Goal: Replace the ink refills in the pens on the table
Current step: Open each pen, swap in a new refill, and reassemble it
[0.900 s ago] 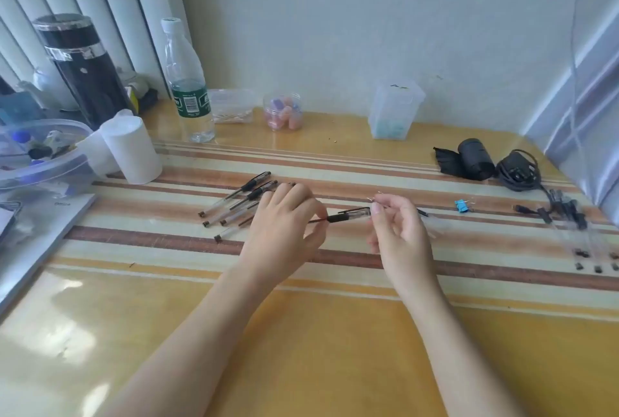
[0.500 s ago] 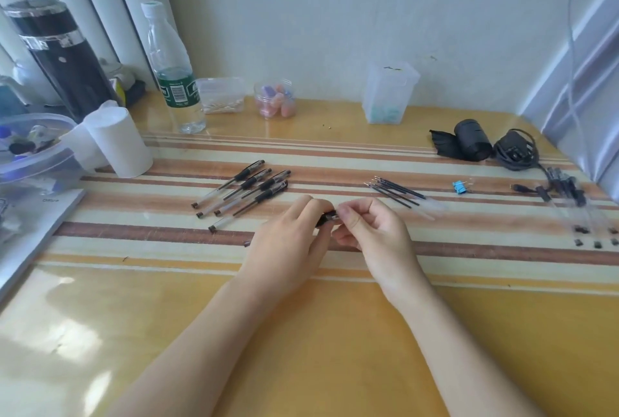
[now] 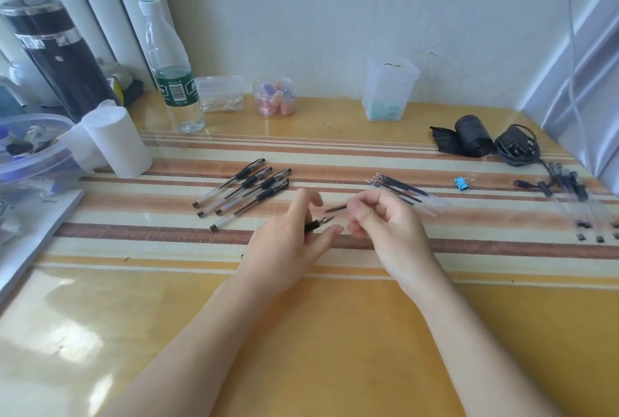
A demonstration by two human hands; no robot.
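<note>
My left hand (image 3: 288, 242) is closed around a pen (image 3: 318, 223) with a black grip, its tip pointing right. My right hand (image 3: 385, 225) pinches a short, thin dark piece (image 3: 336, 208) just above and right of that tip; the two do not touch. I cannot tell whether the piece is a cap or a refill end. Several pens (image 3: 246, 190) with black grips lie in a row behind my left hand. A bundle of black refills (image 3: 403, 189) lies behind my right hand. More pens (image 3: 574, 202) lie at the far right.
A blue binder clip (image 3: 461, 183), a black roll (image 3: 470, 140) and a coiled charger (image 3: 517, 148) lie at the back right. A water bottle (image 3: 172, 81), white cup (image 3: 117, 141), black flask (image 3: 57, 58), plastic tub (image 3: 30, 162) and small clear containers (image 3: 388, 91) stand along the back and left.
My hands came together at the pen's tip and have drawn slightly apart. The right hand now holds a thin dark piece clear of the tip, and both hands sit lower over the table.
</note>
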